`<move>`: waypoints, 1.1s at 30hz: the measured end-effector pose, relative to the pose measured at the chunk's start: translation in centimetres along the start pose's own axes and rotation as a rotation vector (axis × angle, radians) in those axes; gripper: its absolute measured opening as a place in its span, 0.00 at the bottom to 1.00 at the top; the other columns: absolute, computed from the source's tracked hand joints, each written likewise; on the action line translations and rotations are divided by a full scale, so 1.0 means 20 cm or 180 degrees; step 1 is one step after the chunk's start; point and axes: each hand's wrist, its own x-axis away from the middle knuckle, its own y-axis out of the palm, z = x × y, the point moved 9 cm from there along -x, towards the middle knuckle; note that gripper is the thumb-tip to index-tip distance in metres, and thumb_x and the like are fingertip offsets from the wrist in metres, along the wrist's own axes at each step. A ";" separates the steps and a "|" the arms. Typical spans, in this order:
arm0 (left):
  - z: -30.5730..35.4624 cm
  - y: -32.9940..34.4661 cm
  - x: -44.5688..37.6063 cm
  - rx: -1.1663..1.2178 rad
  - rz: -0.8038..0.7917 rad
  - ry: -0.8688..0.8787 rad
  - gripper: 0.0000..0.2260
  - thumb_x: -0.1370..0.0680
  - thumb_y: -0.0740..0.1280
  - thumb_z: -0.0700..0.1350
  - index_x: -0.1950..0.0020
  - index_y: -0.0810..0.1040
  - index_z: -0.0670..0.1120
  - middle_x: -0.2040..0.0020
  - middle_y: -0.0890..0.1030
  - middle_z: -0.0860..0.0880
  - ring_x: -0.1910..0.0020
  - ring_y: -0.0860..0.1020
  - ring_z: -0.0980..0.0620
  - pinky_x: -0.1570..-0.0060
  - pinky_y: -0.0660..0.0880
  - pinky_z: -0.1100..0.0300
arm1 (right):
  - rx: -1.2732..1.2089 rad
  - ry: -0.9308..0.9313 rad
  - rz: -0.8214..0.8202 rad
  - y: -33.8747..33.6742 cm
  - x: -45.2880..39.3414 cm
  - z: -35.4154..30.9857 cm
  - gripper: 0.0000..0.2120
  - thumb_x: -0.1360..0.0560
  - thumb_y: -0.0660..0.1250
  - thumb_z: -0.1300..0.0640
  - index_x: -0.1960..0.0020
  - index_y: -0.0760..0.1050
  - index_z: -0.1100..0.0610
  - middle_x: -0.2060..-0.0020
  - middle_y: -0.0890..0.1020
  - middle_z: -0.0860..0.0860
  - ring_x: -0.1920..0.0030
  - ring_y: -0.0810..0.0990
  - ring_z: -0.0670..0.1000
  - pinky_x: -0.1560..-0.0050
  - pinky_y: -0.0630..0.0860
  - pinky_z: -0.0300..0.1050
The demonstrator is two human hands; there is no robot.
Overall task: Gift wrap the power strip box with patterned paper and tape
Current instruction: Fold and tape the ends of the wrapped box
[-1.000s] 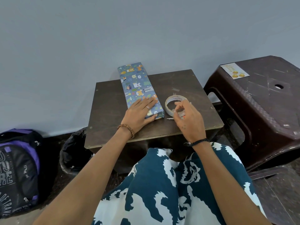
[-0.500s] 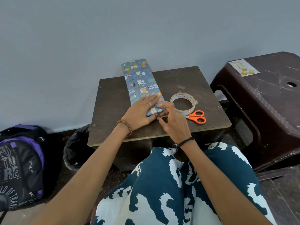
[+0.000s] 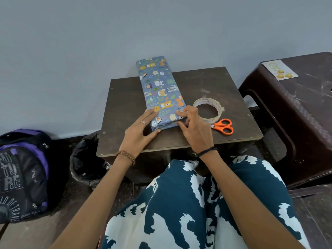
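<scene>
The right hand (image 3: 195,126) has come off the tape roll (image 3: 208,109), now just right of the grip, and pinches the near end of the wrapped box (image 3: 160,92) on the surface (image 3: 206,83). The left hand (image 3: 142,129) holds that end's other side, fingers nearly straight, so I judge the end flap is being taped.

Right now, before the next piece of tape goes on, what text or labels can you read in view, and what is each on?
"WONDER": inside the core of the tape roll, repeated; the rest is too small.
"RE", "Phil" and "OF TRAVE": on the backpack, partly cut off.
Sticker on the plastic stool: script too blurred to read.
Wrapped box: animal pattern; small print too blurred to read.
</scene>
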 end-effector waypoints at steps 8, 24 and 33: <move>0.02 -0.02 -0.01 0.0310 0.0185 -0.0024 0.23 0.30 0.73 0.36 0.36 0.74 0.39 0.35 0.73 0.46 0.37 0.71 0.53 0.42 0.61 0.82 | -0.0175 0.0182 -0.0054 -0.01 0.00 0.02 0.18 0.32 0.73 0.66 0.44 0.73 0.60 0.64 0.80 0.49 0.68 0.77 0.46 0.65 0.69 0.31; 0.03 -0.02 -0.01 0.0371 0.0079 -0.0054 0.23 0.30 0.72 0.35 0.36 0.74 0.39 0.35 0.74 0.43 0.47 0.80 0.42 0.46 0.66 0.81 | -0.0094 -0.0481 -0.0381 0.07 0.07 -0.18 0.04 0.28 0.70 0.59 0.55 0.80 0.59 0.48 0.81 0.52 0.48 0.79 0.50 0.44 0.74 0.43; 0.02 -0.04 -0.01 0.0533 0.0168 -0.0078 0.22 0.30 0.72 0.34 0.36 0.74 0.38 0.35 0.73 0.42 0.37 0.71 0.53 0.43 0.62 0.81 | 0.0522 -0.1032 -0.0387 0.10 0.04 -0.23 0.04 0.26 0.68 0.60 0.57 0.80 0.60 0.53 0.82 0.53 0.55 0.81 0.53 0.57 0.77 0.50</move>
